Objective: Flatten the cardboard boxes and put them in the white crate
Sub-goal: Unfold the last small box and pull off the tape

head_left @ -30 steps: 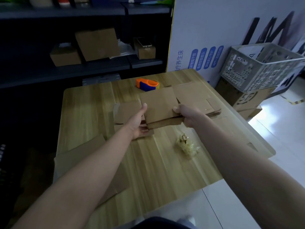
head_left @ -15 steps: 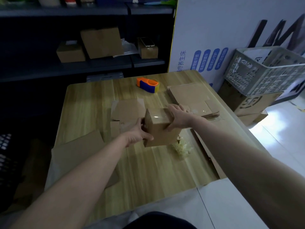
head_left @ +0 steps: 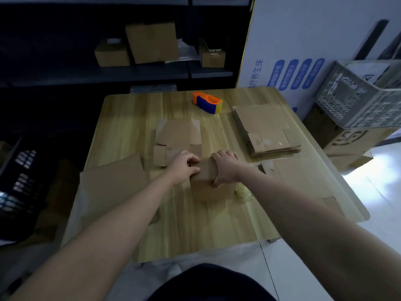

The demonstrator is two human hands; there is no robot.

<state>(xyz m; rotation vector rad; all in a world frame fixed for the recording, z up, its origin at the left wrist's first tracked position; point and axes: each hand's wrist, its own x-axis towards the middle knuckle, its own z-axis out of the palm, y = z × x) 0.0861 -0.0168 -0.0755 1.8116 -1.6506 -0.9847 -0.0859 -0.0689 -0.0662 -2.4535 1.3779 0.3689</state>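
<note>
A small brown cardboard box stands upright on the wooden table, near its middle. My left hand grips the box's top left edge with curled fingers. My right hand lies over the top right, thumb and fingers wrapped round the top. A stack of flattened boxes lies at the table's right. Another flattened box lies just behind my hands. The white crate sits off the table at the far right, on top of cardboard cartons.
An orange and blue tape dispenser sits at the table's back. Crumpled tape lies right of the box. Large flat cardboard sheets cover the table's left and right sides. Dark shelves with boxes stand behind. A black crate is left.
The box came down from tilted in the air to standing on the table, nearer to me. Both hands shifted from its sides to its top.
</note>
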